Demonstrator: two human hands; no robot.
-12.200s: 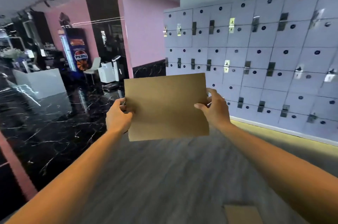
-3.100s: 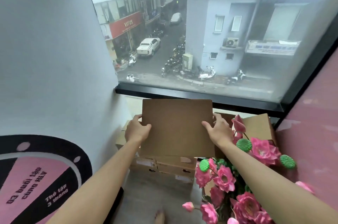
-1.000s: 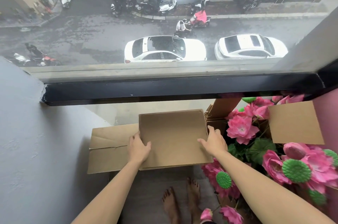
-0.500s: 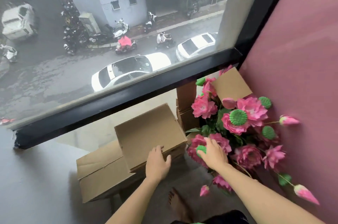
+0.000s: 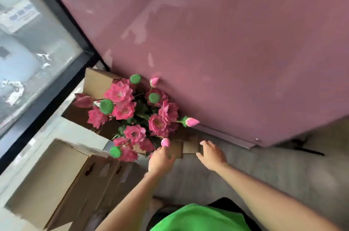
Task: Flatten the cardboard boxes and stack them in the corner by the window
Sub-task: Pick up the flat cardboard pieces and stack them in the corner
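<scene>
Pink wall [image 5: 226,42] looming behind, lotus blooms [image 5: 136,110] hiding cardboard box [image 5: 188,147] just beyond both hands' fingers, left hand [image 5: 160,161] blurring, grip unclear, right hand [image 5: 211,155] reaching, fingers spread, holding nothing, flattened stack [image 5: 56,179] lying beside.

one head-worn view, tilted, looks steeply down near the pink wall [image 5: 226,51].

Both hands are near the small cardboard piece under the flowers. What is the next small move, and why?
Probably take hold of the cardboard piece and draw it out from under the flowers. The right hand has its fingers on its edge, the left hand is beside it, and the stack by the window lies to the left.
</scene>
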